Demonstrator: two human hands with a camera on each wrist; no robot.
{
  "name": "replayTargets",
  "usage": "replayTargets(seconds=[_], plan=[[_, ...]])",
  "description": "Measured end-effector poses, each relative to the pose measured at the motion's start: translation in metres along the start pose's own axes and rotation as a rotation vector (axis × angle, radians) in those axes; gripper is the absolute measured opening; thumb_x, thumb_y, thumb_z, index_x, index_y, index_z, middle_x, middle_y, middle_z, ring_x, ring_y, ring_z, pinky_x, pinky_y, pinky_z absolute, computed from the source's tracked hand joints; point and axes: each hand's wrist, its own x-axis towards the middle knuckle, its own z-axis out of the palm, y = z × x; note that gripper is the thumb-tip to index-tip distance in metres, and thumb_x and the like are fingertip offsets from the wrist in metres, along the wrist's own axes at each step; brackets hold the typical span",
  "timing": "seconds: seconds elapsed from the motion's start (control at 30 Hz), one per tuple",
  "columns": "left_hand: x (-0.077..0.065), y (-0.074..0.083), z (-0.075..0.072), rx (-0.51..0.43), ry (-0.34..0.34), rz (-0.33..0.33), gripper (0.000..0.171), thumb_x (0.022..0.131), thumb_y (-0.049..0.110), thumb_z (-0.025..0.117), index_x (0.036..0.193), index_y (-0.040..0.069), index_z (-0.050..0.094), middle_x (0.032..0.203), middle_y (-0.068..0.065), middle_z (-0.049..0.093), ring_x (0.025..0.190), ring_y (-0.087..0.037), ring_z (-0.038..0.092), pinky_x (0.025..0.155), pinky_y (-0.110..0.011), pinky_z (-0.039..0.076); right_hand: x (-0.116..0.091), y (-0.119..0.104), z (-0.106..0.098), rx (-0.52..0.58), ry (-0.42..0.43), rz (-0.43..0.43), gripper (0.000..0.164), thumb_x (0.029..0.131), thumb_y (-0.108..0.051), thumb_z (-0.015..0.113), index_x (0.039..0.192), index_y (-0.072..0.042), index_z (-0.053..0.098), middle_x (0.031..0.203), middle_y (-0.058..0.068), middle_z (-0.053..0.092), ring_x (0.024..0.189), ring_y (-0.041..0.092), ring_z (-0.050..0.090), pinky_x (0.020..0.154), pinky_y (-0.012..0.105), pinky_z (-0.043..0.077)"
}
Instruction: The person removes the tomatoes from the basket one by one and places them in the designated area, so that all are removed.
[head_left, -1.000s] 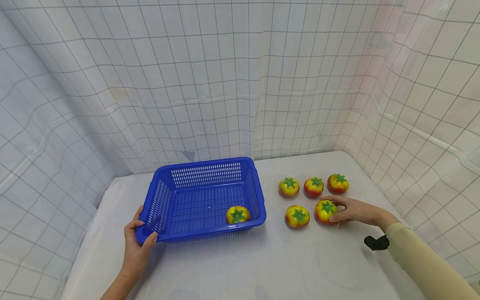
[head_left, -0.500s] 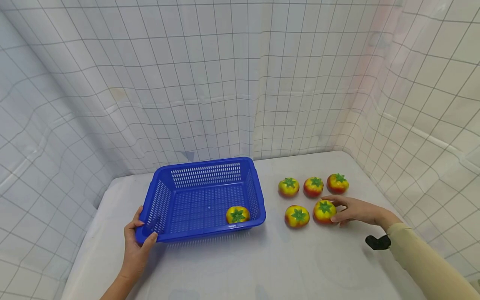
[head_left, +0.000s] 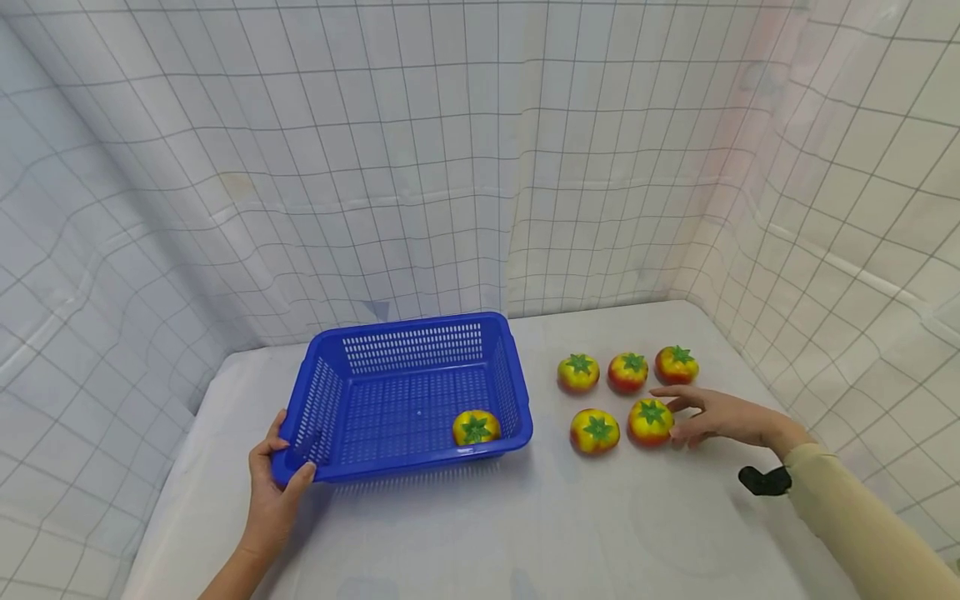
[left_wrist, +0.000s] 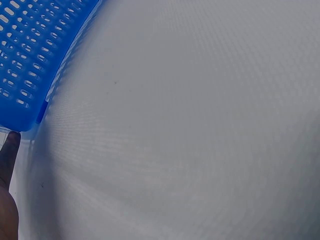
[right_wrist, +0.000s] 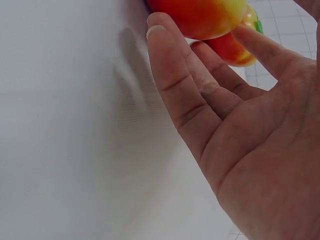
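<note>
My left hand [head_left: 272, 492] grips the front left corner of a blue plastic basket [head_left: 405, 327], thumb on the rim. One red-and-yellow toy fruit with a green star-shaped leaf top [head_left: 476, 428] lies inside at the basket's front right. Right of the basket, my right hand [head_left: 723, 417] is beside the right-hand fruit of the front row [head_left: 650, 422], fingers spread and holding nothing. In the right wrist view the fingertips [right_wrist: 162, 45] sit right below a red-yellow fruit [right_wrist: 205, 15]. In the left wrist view only part of the hand and basket show.
To the left of the right-hand fruit sits another fruit [head_left: 595, 432]. Behind them stand three more: a left one [head_left: 578, 373], a middle one [head_left: 627, 372] and a right one [head_left: 677, 365]. White gridded curtains [head_left: 450, 167] enclose the white-covered table [head_left: 585, 525].
My right hand has let go of the front right fruit and drawn back slightly to the right. That fruit now stands a touch further left. My left hand and the basket hold still.
</note>
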Motion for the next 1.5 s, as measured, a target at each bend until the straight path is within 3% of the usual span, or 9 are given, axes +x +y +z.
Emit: replayTargets(seconds=[0.4, 0.7, 0.83, 1.03, 1.23, 1.4, 1.5], plan=[[0.001, 0.003, 0.001, 0.041, -0.01, 0.004, 0.044, 0.098, -0.008, 0.052, 0.125, 0.017, 0.028, 0.17, 0.002, 0.01, 0.152, -0.023, 0.017, 0.102, -0.007, 0.034, -0.01, -0.008, -0.014, 0.03, 0.044, -0.03, 0.072, 0.098, -0.024, 0.067, 0.157, -0.003, 0.032, 0.143, 0.022, 0.047, 0.111, 0.036, 0.063, 0.09, 0.038, 0.055], [0.001, 0.008, -0.001, 0.084, -0.009, 0.0, 0.045, 0.097, -0.008, 0.057, 0.125, 0.014, 0.029, 0.171, -0.001, 0.01, 0.154, -0.024, 0.014, 0.1, -0.006, 0.035, -0.008, -0.031, -0.014, -0.059, 0.118, -0.08, 0.063, 0.097, -0.031, 0.067, 0.152, -0.01, 0.045, 0.141, 0.021, 0.053, 0.112, 0.041, 0.06, 0.087, 0.039, 0.054], [0.001, 0.01, -0.002, 0.121, -0.019, -0.005, 0.046, 0.097, -0.007, 0.058, 0.124, 0.016, 0.029, 0.171, 0.001, 0.009, 0.155, -0.024, 0.013, 0.1, -0.006, 0.035, -0.006, -0.041, -0.012, -0.079, 0.13, -0.097, 0.062, 0.097, -0.035, 0.067, 0.15, -0.011, 0.047, 0.143, 0.019, 0.053, 0.115, 0.036, 0.06, 0.09, 0.04, 0.054], [0.002, 0.008, -0.004, 0.113, -0.04, -0.001, 0.046, 0.097, -0.008, 0.058, 0.124, 0.016, 0.029, 0.172, 0.002, 0.008, 0.155, -0.022, 0.011, 0.101, -0.006, 0.034, 0.001, -0.059, -0.005, -0.117, 0.131, -0.119, 0.062, 0.097, -0.038, 0.066, 0.151, -0.014, 0.047, 0.142, 0.018, 0.052, 0.113, 0.031, 0.061, 0.095, 0.045, 0.051], [0.001, 0.007, -0.005, 0.19, -0.05, 0.005, 0.043, 0.099, -0.005, 0.058, 0.125, 0.01, 0.028, 0.172, 0.003, 0.008, 0.156, -0.021, 0.01, 0.102, -0.006, 0.033, 0.013, -0.081, 0.001, -0.126, 0.095, -0.17, 0.056, 0.097, -0.039, 0.066, 0.149, -0.027, 0.051, 0.144, 0.007, 0.055, 0.117, 0.029, 0.06, 0.1, 0.045, 0.046], [0.001, 0.007, -0.005, 0.217, -0.051, -0.015, 0.042, 0.1, -0.001, 0.058, 0.126, 0.013, 0.027, 0.171, 0.006, 0.01, 0.155, -0.021, 0.011, 0.102, -0.006, 0.033, 0.029, -0.1, 0.005, -0.124, 0.043, -0.216, 0.052, 0.098, -0.038, 0.066, 0.148, -0.031, 0.051, 0.141, 0.007, 0.058, 0.111, 0.031, 0.065, 0.101, 0.048, 0.045], [0.001, 0.006, -0.005, 0.212, -0.053, -0.015, 0.042, 0.1, 0.0, 0.057, 0.125, 0.015, 0.027, 0.17, 0.007, 0.011, 0.155, -0.02, 0.011, 0.102, -0.006, 0.032, 0.039, -0.112, 0.009, -0.15, 0.035, -0.24, 0.053, 0.097, -0.039, 0.065, 0.148, -0.033, 0.051, 0.141, 0.008, 0.058, 0.116, 0.03, 0.063, 0.1, 0.049, 0.044]])
